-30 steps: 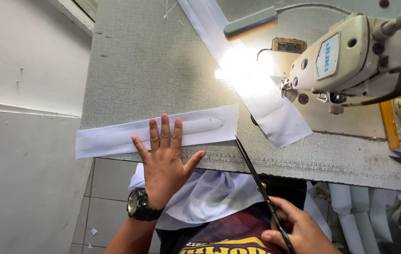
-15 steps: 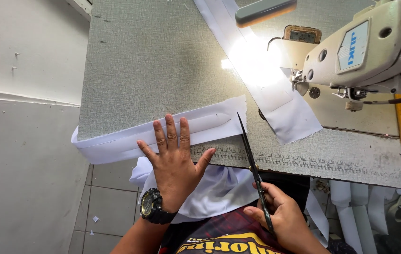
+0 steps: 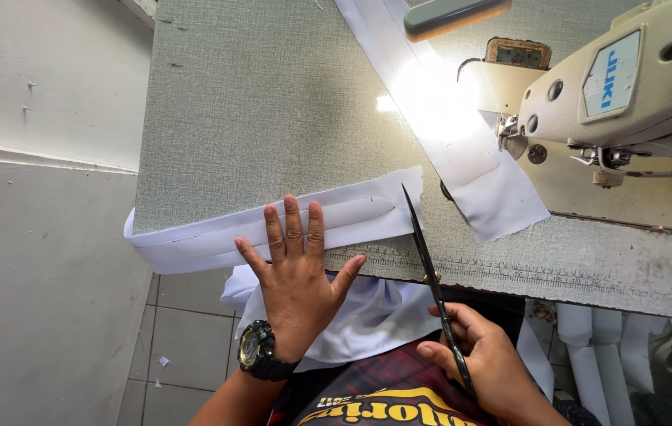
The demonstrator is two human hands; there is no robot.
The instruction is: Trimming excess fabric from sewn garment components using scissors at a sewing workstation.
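Two hands are seen above a grey, rough-looking surface (image 3: 257, 102). The left hand (image 3: 298, 276), with a black watch (image 3: 259, 353) on the wrist, is laid flat with fingers spread on a long white strip of cloth (image 3: 194, 237). This strip is stretched along the near edge of the surface, at 9 o'clock from the scissors. The right hand (image 3: 482, 359) is closed around the handles of long black scissors (image 3: 431, 276). The blades are pressed together, and the tip is set at the strip's right end. A second white strip of cloth (image 3: 462, 150) is laid at 1 o'clock, under a cream sewing machine (image 3: 628, 79).
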